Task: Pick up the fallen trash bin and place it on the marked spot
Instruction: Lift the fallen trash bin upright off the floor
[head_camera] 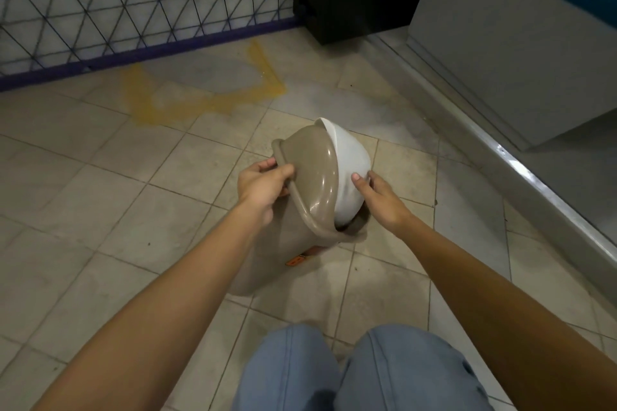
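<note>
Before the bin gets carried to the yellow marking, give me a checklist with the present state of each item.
1. Left hand on the trash bin: ok, fingers curl over the tan lid rim.
2. Right hand secure: not ok, fingertips only rest on the white swing flap, which looks able to pivot.
3. Bin upright: not ok, it leans toward the right.
4. Bin off the floor: cannot tell, its base is hidden behind the left forearm.
5. Yellow marked spot free: ok, nothing stands on it.
6. Path across the floor tiles to the marking: ok, no obstacle shows.
</note>
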